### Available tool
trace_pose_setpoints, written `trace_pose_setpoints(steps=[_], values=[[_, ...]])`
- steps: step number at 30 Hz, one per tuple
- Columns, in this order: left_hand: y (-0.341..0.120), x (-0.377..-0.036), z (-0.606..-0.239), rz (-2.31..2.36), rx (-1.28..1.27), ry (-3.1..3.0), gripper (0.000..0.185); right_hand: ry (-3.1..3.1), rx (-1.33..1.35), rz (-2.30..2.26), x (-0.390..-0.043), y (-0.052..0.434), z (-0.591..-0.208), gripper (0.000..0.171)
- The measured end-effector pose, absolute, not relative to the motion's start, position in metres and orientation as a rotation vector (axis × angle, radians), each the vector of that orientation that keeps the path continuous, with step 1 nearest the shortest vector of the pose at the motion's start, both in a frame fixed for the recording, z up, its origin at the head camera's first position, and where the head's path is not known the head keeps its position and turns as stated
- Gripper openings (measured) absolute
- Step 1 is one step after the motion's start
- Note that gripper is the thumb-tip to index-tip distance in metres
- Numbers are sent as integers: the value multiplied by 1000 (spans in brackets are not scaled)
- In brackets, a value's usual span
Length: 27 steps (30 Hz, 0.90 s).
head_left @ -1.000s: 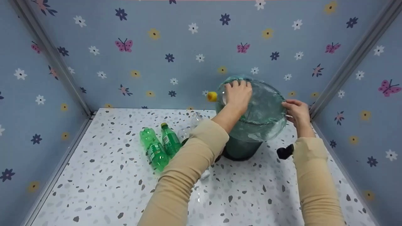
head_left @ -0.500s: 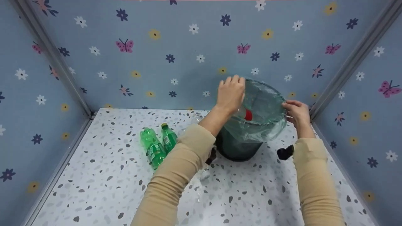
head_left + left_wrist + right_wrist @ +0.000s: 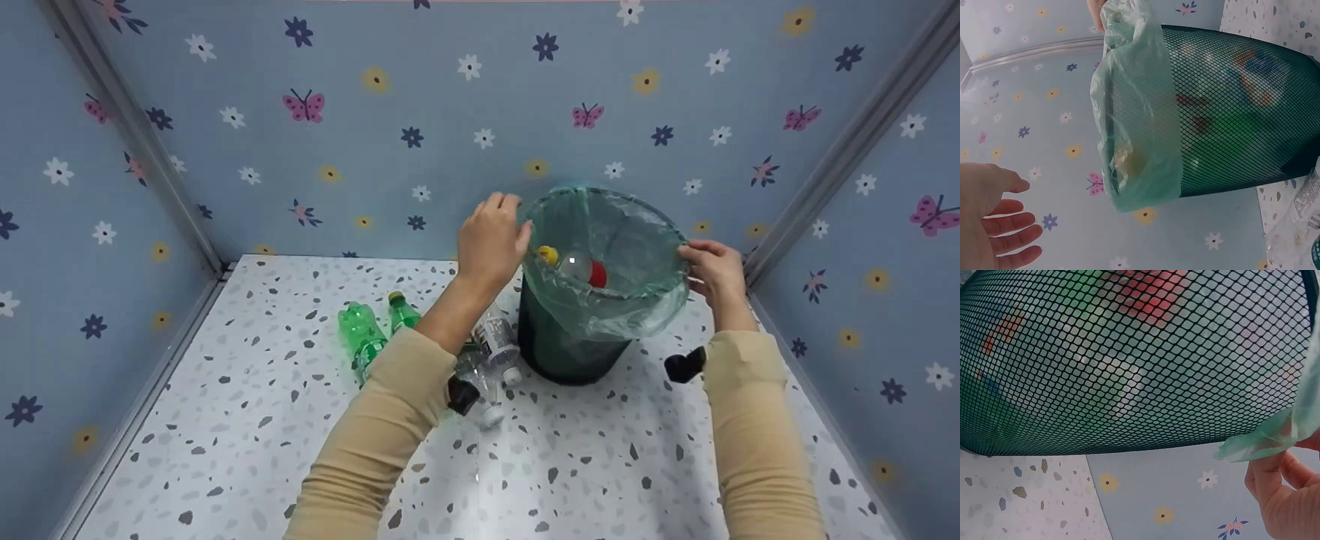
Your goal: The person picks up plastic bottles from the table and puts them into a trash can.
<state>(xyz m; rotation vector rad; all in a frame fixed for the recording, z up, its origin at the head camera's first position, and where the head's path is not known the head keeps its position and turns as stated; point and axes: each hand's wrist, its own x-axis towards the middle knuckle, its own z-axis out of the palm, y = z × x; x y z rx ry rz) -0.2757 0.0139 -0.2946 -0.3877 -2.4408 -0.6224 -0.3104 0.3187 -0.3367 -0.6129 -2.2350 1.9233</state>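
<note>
A dark green mesh waste bin (image 3: 570, 356) stands upright, lined with a thin green plastic bag (image 3: 611, 319) folded over its rim. Inside it, near the top, lie a yellow cap (image 3: 548, 256) and a clear bottle (image 3: 576, 265) with a red cap (image 3: 598, 274). My left hand (image 3: 491, 241) is just left of the rim, fingers extended and holding nothing; the left wrist view shows its fingers (image 3: 1016, 233) apart from the bag. With thumb and fingers my right hand (image 3: 716, 271) pinches the bag and rim on the right side. Through the mesh, the bin's contents look blurred.
Left of the bin, green plastic bottles (image 3: 361, 330) and clear bottles with white caps (image 3: 497, 345) lie on the speckled white surface (image 3: 247, 420), partly hidden by my left arm. A flowered blue wall (image 3: 420, 90) stands close behind the bin, with side walls left and right.
My left hand has let go of a yellow-capped bottle at the bin's mouth and moved left, away from the rim. The yellow cap now shows inside the bin. My right hand keeps its place.
</note>
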Motion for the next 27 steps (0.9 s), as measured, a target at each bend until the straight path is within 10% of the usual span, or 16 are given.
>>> trace_pose_setpoints(steps=[27], values=[[-102, -273, -407, -735, 84, -2745, 48, -2257, -566, 1893, -309, 319, -337, 23]])
